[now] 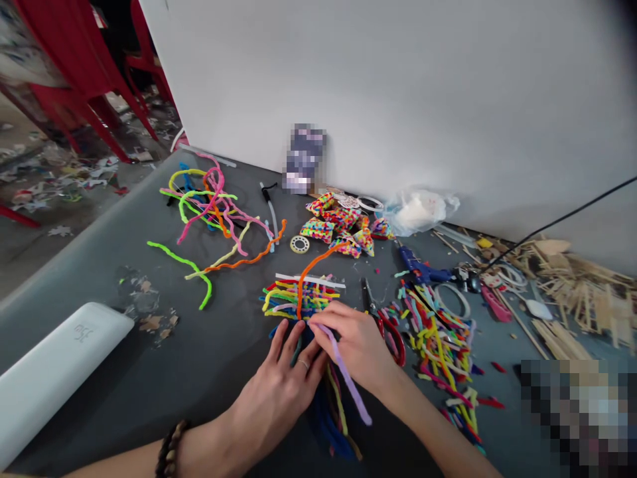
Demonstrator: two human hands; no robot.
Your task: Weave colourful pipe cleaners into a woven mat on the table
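Note:
In the middle of the table lies a woven mat of pipe cleaners (279,299) in several colours. An orange pipe cleaner (300,287) stands up across it in a curve. My left hand (279,382) rests its stretched, spread fingers on the mat's near edge; its thumb is partly hidden. With pinched fingertips, my right hand (355,345) holds a lilac pipe cleaner (346,375) at the mat's near edge, its free end hanging toward me. Long blue strands (323,428) trail below my hands. A white strip (311,281) lies along the mat's far edge.
Loose pipe cleaners (213,199) are heaped at the back left. Finished patterned pouches (318,230), a glue gun (423,265), red-handled scissors (395,342) and cut pieces (438,338) lie to the right. A white power bank (64,372) stands left, a blurred phone (304,159) at the wall.

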